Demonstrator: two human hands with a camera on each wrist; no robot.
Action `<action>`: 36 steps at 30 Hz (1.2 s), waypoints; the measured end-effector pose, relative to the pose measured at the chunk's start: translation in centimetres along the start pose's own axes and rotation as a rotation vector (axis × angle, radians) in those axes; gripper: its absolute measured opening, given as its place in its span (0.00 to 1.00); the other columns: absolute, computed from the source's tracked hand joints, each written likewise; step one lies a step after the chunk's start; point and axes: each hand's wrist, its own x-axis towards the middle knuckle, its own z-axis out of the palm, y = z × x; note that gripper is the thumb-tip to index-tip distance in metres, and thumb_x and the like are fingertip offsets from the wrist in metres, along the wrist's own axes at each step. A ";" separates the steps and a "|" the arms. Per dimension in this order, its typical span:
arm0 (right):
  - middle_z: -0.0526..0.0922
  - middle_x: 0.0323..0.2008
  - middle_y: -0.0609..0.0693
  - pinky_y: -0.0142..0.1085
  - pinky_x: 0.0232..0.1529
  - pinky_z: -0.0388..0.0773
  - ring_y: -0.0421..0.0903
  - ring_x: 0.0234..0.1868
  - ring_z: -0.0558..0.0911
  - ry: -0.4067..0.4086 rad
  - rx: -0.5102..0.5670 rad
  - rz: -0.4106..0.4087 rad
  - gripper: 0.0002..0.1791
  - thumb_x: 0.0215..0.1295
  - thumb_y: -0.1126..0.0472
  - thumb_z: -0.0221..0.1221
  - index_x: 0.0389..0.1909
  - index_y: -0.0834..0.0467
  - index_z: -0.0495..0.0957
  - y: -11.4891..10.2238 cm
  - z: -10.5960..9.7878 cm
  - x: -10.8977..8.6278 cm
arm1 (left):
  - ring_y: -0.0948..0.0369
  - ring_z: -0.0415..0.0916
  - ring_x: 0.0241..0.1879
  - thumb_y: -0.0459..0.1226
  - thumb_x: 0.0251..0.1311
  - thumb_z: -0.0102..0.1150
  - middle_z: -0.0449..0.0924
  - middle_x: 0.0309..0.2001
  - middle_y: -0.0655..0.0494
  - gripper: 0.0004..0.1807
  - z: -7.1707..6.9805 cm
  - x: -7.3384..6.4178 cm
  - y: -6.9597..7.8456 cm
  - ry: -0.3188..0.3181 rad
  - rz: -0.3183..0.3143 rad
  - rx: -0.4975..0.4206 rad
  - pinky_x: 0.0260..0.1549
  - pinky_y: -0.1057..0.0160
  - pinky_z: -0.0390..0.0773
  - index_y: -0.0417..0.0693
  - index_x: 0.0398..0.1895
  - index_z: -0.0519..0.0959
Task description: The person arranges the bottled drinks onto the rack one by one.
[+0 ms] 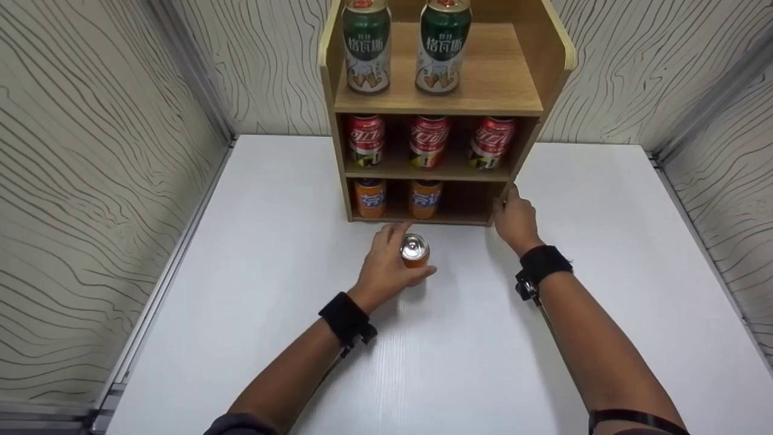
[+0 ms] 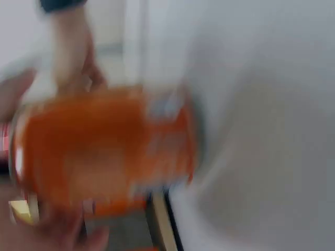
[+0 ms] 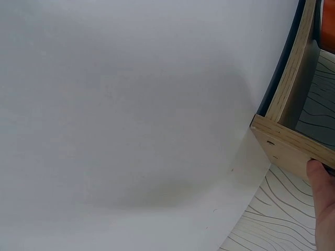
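Observation:
An orange soda can point(image 1: 415, 249) is just in front of the wooden shelf point(image 1: 438, 106), over the white tabletop. My left hand point(image 1: 384, 269) grips it from the left, thumb on the near side and fingers on the far side. The left wrist view shows the same can up close and motion-blurred. At the shelf's lower right corner, my right hand point(image 1: 517, 221) holds the side panel. Its thumb point(image 3: 320, 183) lies on the panel's edge in the right wrist view; the other fingers are mostly hidden there.
Two orange cans point(image 1: 371, 199) stand on the bottom level, left and middle. Three red cola cans point(image 1: 430, 142) fill the middle level, and two green-and-white cans point(image 1: 444, 48) stand on top. Patterned walls point(image 1: 96, 151) enclose the white table point(image 1: 272, 241).

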 end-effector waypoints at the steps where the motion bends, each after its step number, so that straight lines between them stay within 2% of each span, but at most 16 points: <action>1: 0.84 0.50 0.76 0.60 0.49 0.81 0.71 0.52 0.86 0.005 -0.001 -0.003 0.23 0.82 0.59 0.47 0.66 0.73 0.68 0.0 0.0 0.0 | 0.46 0.72 0.69 0.60 0.51 0.78 0.69 0.71 0.41 0.55 0.6 -0.3 0.3 0.069 -0.008 0.065 0.63 0.46 0.81 0.50 0.79 0.64; 3: 0.84 0.49 0.76 0.60 0.48 0.81 0.71 0.51 0.86 0.014 -0.001 -0.008 0.22 0.82 0.60 0.47 0.65 0.73 0.68 0.0 -0.1 0.1 | 0.46 0.77 0.63 0.67 0.50 0.75 0.74 0.66 0.39 0.57 1.7 -0.5 0.8 0.187 -0.002 0.201 0.57 0.48 0.84 0.43 0.76 0.67; 5: 0.84 0.49 0.76 0.60 0.48 0.81 0.71 0.50 0.86 0.016 -0.001 -0.009 0.22 0.82 0.60 0.47 0.65 0.73 0.68 0.1 -0.1 0.1 | 0.47 0.80 0.57 0.70 0.48 0.73 0.77 0.60 0.39 0.57 2.4 -0.5 1.2 0.266 0.004 0.318 0.51 0.51 0.87 0.40 0.71 0.71; 7: 0.84 0.48 0.76 0.60 0.48 0.80 0.71 0.50 0.86 0.010 -0.001 -0.006 0.22 0.82 0.59 0.47 0.64 0.73 0.68 0.1 -0.1 0.1 | 0.49 0.82 0.52 0.72 0.48 0.72 0.79 0.56 0.41 0.55 2.8 -0.3 1.4 0.300 0.005 0.402 0.46 0.53 0.88 0.39 0.67 0.74; 9: 0.84 0.49 0.76 0.60 0.49 0.80 0.71 0.52 0.86 -0.002 0.000 -0.001 0.23 0.82 0.58 0.46 0.65 0.73 0.68 0.1 0.0 0.1 | 0.50 0.82 0.48 0.70 0.50 0.73 0.79 0.53 0.43 0.51 2.7 -0.2 1.6 0.294 -0.004 0.430 0.43 0.54 0.88 0.41 0.64 0.76; 11: 0.84 0.50 0.76 0.60 0.51 0.80 0.71 0.53 0.85 -0.007 0.003 0.002 0.24 0.83 0.58 0.46 0.66 0.73 0.68 0.1 0.0 0.1 | 0.51 0.83 0.48 0.66 0.51 0.75 0.79 0.52 0.45 0.45 2.4 0.0 1.7 0.259 -0.021 0.408 0.43 0.54 0.88 0.43 0.62 0.78; 15: 0.84 0.51 0.76 0.61 0.51 0.81 0.72 0.53 0.85 0.008 0.006 -0.002 0.22 0.82 0.60 0.47 0.65 0.73 0.68 0.1 -0.1 0.1 | 0.52 0.83 0.50 0.55 0.53 0.79 0.81 0.53 0.47 0.37 1.3 0.4 1.8 0.182 -0.025 0.287 0.46 0.52 0.87 0.46 0.62 0.79; 22: 0.83 0.56 0.76 0.60 0.54 0.82 0.71 0.57 0.85 0.008 0.012 -0.002 0.24 0.82 0.60 0.46 0.70 0.72 0.66 0.0 -0.2 0.2 | 0.50 0.84 0.56 0.39 0.53 0.78 0.83 0.57 0.44 0.34 0.0 0.9 1.2 0.104 0.097 0.133 0.57 0.52 0.85 0.42 0.65 0.79; 25: 0.83 0.55 0.76 0.61 0.54 0.81 0.71 0.56 0.85 0.007 0.009 -0.001 0.24 0.82 0.61 0.46 0.69 0.72 0.67 0.1 -0.2 0.2 | 0.51 0.83 0.60 0.37 0.53 0.77 0.82 0.62 0.45 0.36 -0.6 1.1 0.8 0.015 0.149 0.078 0.60 0.55 0.83 0.42 0.68 0.78; 32: 0.83 0.57 0.75 0.60 0.55 0.81 0.71 0.58 0.84 -0.011 0.016 0.011 0.24 0.82 0.60 0.46 0.70 0.71 0.66 0.0 -0.1 0.1 | 0.51 0.77 0.69 0.35 0.53 0.78 0.77 0.71 0.47 0.40 -1.9 1.6 0.2 -0.259 0.249 -0.057 0.67 0.56 0.79 0.45 0.72 0.75; 36: 0.83 0.56 0.75 0.60 0.55 0.80 0.71 0.58 0.83 -0.024 0.017 0.019 0.25 0.82 0.60 0.46 0.71 0.71 0.65 0.0 0.0 0.1 | 0.51 0.77 0.69 0.35 0.53 0.78 0.77 0.70 0.47 0.39 -2.6 1.7 -0.1 -0.352 0.317 -0.060 0.65 0.56 0.80 0.45 0.71 0.77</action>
